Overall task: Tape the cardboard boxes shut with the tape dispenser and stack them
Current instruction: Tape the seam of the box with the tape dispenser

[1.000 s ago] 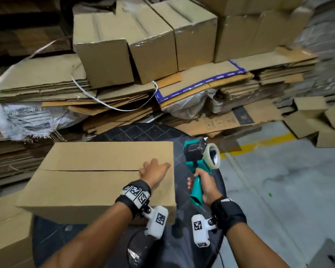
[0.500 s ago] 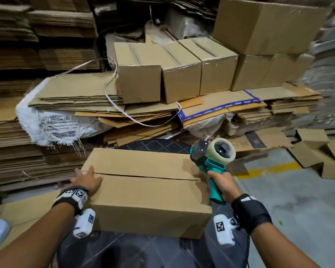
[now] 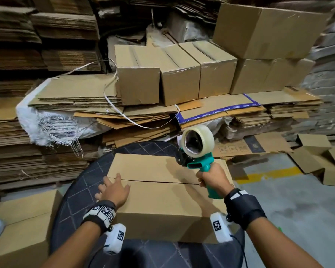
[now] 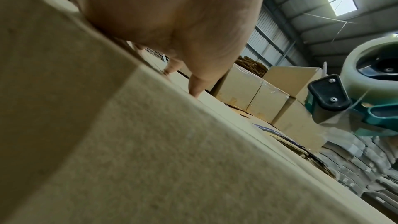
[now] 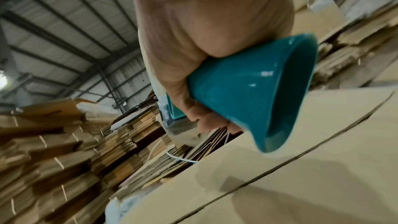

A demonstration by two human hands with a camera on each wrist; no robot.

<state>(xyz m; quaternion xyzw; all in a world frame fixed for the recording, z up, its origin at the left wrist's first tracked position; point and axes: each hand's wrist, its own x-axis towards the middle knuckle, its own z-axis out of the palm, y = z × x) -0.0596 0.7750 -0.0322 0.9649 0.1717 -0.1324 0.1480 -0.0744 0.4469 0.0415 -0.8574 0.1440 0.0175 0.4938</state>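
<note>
A plain cardboard box [image 3: 162, 202] lies on the dark round table [image 3: 79, 190], flaps closed, with an untaped seam along its top. My left hand [image 3: 113, 187] presses flat on the top at the left end, fingers straight over the seam; the left wrist view shows the palm [image 4: 172, 23] on the cardboard [image 4: 150, 142]. My right hand [image 3: 211, 178] grips the handle of the teal tape dispenser [image 3: 196, 151], which is held over the right end of the box with its clear roll uppermost. The right wrist view shows fingers wrapped round the teal handle [image 5: 254, 91] above the box [image 5: 301, 168].
Several taped boxes [image 3: 178, 74] stand at the back on flattened cardboard stacks [image 3: 75, 93]. Another box [image 3: 21, 229] sits low at the left beside the table. Loose open boxes [image 3: 317, 161] lie on the concrete floor at right. A white strap [image 3: 112, 105] and a woven sack [image 3: 56, 124] hang behind.
My left hand went from the box's near right corner to its left end and now lies flat on top. The dispenser has moved in over the box's right end.
</note>
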